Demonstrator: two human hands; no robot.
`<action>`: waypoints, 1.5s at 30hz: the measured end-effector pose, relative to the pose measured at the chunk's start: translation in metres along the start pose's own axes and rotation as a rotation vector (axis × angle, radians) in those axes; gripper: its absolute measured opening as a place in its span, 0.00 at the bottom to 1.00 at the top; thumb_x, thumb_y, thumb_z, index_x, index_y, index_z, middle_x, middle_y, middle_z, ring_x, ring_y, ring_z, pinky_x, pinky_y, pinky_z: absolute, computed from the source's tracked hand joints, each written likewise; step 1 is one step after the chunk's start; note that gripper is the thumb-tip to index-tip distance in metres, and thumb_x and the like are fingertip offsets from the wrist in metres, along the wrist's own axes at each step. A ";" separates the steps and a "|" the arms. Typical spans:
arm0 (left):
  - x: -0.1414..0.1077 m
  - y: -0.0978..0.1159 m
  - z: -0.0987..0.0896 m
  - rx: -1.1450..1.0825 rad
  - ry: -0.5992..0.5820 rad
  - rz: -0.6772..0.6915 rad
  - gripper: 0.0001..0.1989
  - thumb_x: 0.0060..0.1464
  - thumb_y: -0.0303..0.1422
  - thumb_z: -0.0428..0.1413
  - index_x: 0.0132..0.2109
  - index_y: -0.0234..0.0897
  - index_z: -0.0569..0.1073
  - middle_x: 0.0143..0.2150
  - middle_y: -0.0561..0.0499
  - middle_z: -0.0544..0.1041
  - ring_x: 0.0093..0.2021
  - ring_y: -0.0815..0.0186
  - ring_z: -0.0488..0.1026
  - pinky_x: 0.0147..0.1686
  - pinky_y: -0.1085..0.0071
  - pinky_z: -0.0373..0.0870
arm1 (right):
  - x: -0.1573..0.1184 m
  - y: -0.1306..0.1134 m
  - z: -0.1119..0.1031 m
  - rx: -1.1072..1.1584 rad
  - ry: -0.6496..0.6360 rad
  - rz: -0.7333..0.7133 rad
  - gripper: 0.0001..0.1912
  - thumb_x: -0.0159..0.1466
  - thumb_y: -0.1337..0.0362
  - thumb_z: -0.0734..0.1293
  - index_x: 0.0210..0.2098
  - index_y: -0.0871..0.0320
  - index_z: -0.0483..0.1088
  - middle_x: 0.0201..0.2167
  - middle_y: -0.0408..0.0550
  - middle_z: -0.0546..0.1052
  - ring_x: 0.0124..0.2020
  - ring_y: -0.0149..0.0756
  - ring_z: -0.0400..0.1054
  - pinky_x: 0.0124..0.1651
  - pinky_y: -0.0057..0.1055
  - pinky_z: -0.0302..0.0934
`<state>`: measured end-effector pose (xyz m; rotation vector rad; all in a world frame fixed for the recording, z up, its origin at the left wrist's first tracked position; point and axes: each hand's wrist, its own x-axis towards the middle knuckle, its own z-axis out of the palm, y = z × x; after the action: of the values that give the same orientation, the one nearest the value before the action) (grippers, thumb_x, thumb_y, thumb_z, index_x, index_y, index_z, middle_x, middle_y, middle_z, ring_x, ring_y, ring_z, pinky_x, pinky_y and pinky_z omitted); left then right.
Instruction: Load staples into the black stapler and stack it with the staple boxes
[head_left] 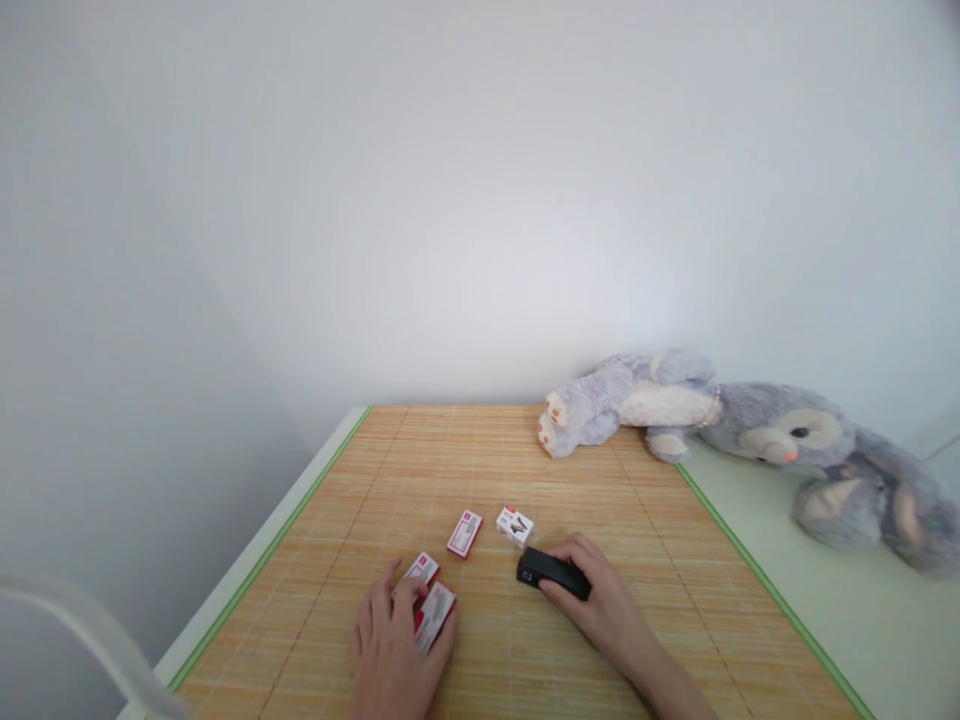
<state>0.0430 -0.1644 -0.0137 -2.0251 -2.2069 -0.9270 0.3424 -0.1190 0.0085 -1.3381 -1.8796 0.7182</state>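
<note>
My right hand [592, 590] is closed round a black stapler [553, 572] at the right of the mat's middle. Over on the left, my left hand [401, 635] has its fingers bent over two small red-and-white boxes; the nearer box [436, 615] lies between its thumb and index finger, and the farther box [422, 568] is partly under the fingers. A third red-and-white box [465, 534] lies flat beyond them. Beside it, just past the stapler's front end, sits a white box [514, 525] with a dark picture on it.
A bamboo mat [465, 450] with green edging covers much of the pale table [862, 610]. A grey plush rabbit [667, 400] lies along the back right against the wall. A white curved object [90, 635] crosses the lower left corner.
</note>
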 end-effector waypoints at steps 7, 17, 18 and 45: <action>0.006 0.010 0.014 -0.112 -0.079 0.089 0.25 0.60 0.40 0.58 0.63 0.42 0.67 0.63 0.43 0.70 0.61 0.51 0.68 0.61 0.50 0.66 | 0.003 -0.002 0.001 -0.002 0.009 0.016 0.08 0.67 0.58 0.70 0.44 0.52 0.74 0.42 0.47 0.76 0.47 0.43 0.70 0.51 0.38 0.64; 0.021 0.041 0.029 0.022 -0.098 0.146 0.29 0.64 0.37 0.54 0.70 0.50 0.63 0.68 0.48 0.67 0.60 0.53 0.67 0.59 0.54 0.63 | 0.006 0.017 0.002 -0.086 0.252 0.137 0.18 0.68 0.55 0.65 0.55 0.53 0.71 0.46 0.49 0.77 0.45 0.43 0.73 0.50 0.39 0.68; 0.021 0.042 0.030 0.021 -0.092 0.143 0.28 0.64 0.37 0.54 0.70 0.49 0.63 0.68 0.48 0.68 0.61 0.54 0.67 0.60 0.54 0.63 | 0.011 0.021 0.001 -0.105 0.277 0.130 0.21 0.68 0.55 0.64 0.58 0.53 0.70 0.48 0.50 0.77 0.48 0.44 0.73 0.53 0.40 0.67; 0.023 0.036 0.035 -0.097 -0.042 0.145 0.22 0.69 0.40 0.51 0.66 0.46 0.68 0.63 0.43 0.71 0.58 0.53 0.71 0.56 0.52 0.70 | 0.045 -0.027 0.050 0.167 0.017 -0.032 0.21 0.69 0.61 0.66 0.61 0.49 0.70 0.60 0.51 0.71 0.63 0.41 0.65 0.69 0.43 0.58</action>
<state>0.0851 -0.1291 -0.0193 -2.2318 -2.0392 -1.0029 0.2776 -0.0864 0.0095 -1.2033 -1.7820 0.8259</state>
